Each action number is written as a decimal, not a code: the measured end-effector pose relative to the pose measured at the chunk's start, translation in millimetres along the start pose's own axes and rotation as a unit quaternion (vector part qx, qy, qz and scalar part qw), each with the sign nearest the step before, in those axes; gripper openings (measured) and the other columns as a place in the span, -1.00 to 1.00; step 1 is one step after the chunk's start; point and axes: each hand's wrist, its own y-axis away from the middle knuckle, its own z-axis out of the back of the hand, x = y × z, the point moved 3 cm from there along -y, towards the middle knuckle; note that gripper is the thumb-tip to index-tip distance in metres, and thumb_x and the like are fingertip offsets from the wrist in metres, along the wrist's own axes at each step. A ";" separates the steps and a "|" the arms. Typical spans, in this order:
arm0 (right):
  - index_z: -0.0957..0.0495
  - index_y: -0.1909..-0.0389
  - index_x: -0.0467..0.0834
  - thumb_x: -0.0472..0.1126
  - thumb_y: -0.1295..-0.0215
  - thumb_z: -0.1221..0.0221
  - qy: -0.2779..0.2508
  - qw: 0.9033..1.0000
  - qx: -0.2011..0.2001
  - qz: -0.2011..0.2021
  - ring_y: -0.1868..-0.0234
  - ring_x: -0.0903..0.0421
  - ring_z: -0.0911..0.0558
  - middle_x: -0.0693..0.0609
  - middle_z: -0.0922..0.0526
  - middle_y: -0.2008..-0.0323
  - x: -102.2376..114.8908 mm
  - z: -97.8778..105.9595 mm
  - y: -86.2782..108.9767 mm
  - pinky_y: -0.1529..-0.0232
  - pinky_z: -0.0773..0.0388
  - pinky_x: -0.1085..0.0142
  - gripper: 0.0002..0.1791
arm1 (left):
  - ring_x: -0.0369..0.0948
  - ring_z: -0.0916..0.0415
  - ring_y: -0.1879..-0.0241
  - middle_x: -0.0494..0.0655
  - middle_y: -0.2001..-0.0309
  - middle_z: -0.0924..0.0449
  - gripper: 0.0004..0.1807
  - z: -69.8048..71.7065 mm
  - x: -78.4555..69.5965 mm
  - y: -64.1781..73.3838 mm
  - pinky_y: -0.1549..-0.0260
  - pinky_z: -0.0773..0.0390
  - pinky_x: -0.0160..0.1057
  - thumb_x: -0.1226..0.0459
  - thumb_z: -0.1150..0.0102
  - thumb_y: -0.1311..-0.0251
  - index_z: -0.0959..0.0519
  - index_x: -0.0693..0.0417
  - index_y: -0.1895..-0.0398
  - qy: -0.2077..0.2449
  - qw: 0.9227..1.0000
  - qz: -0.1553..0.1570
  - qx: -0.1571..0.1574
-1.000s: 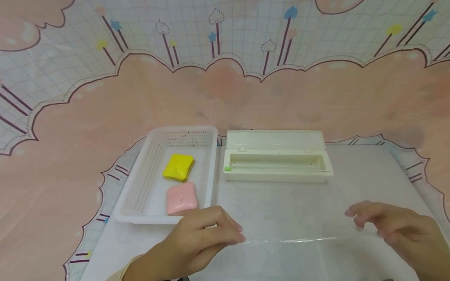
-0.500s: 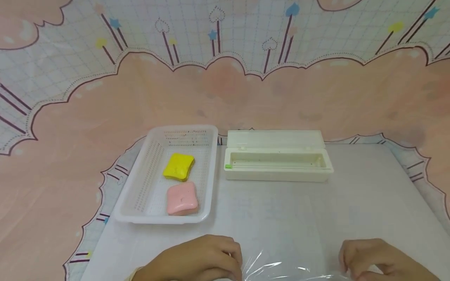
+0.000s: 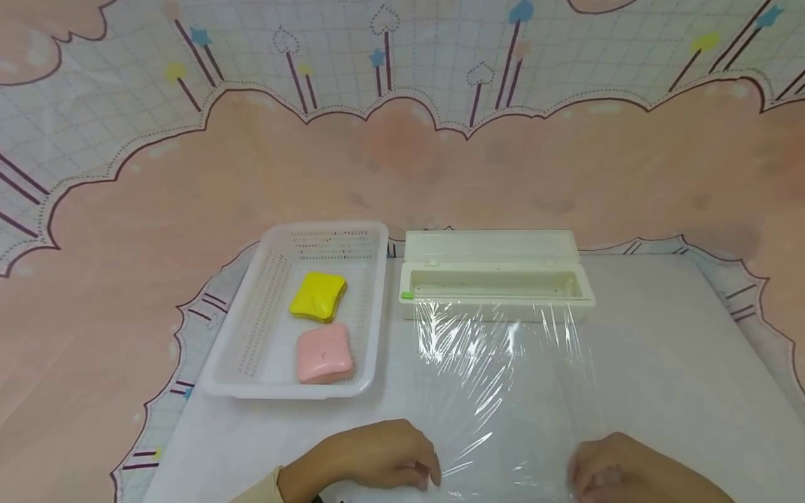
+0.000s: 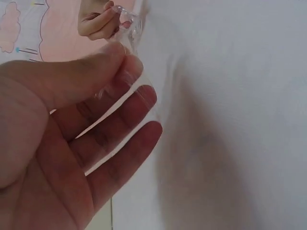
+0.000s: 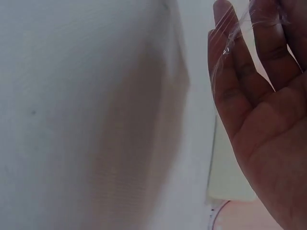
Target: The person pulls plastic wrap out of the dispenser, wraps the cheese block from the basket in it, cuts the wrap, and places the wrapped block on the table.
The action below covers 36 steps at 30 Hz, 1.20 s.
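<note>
A clear sheet of cling film [image 3: 497, 391] stretches over the table between my two hands, its far part overlapping the front of a long white box [image 3: 490, 246] in the head view. My left hand [image 3: 390, 457] pinches the near left corner; the left wrist view shows thumb and index finger together on the film [image 4: 135, 26]. At the near right corner, my right hand [image 3: 629, 471] grips the film too, and its pinch is visible at the top of the left wrist view. Film strands [image 5: 226, 50] run across its fingers in the right wrist view.
Left of the film stands a white perforated basket [image 3: 289, 391] holding a yellow pillow-shaped block [image 3: 318, 295] and a pink one [image 3: 323, 355]. The box has its lid raised and a green tab [image 3: 407, 295] at its left end. A patterned cloth [image 3: 352, 175] hangs behind.
Both hands came down and toward the near edge with the film, and the right hand moved inward to the left. The film now lies spread out before the box.
</note>
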 end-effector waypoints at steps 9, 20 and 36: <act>-0.68 -0.10 0.09 -0.17 -0.60 0.02 0.082 0.976 0.004 -0.202 0.14 0.28 -0.65 0.19 -0.73 0.18 -12.8 11.6 2.1 0.24 -0.59 0.43 -0.69 | -0.74 -0.36 0.39 -0.41 0.38 -0.71 -0.92 -8.9 7.3 -1.0 0.31 -0.40 -0.74 0.22 -0.29 -0.35 -0.72 -0.08 0.16 0.026 0.997 0.067 -0.020; -0.53 -0.20 -0.11 -0.12 -0.44 -0.23 0.166 0.955 -0.094 -0.225 0.44 0.34 -0.59 0.27 -0.66 0.46 -14.1 22.2 -1.9 0.42 -0.58 0.40 -0.63 | -0.59 -0.46 0.72 -0.45 0.68 -0.57 -0.93 -20.3 14.2 -7.1 0.47 -0.54 -0.56 0.29 -0.27 -0.31 -0.71 -0.03 0.33 0.131 0.951 0.263 -0.100; -0.67 0.04 0.19 0.08 -0.32 -0.31 0.355 0.860 -0.177 -0.320 0.39 0.39 -0.46 0.36 -0.56 0.43 0.5 23.3 -4.4 0.32 -0.52 0.42 -0.77 | -0.33 -0.28 0.09 -0.33 0.16 -0.42 -0.50 -10.9 6.7 -7.5 0.19 -0.39 -0.40 -0.11 -0.62 0.19 -0.68 -0.28 0.13 -0.154 0.946 0.246 -0.146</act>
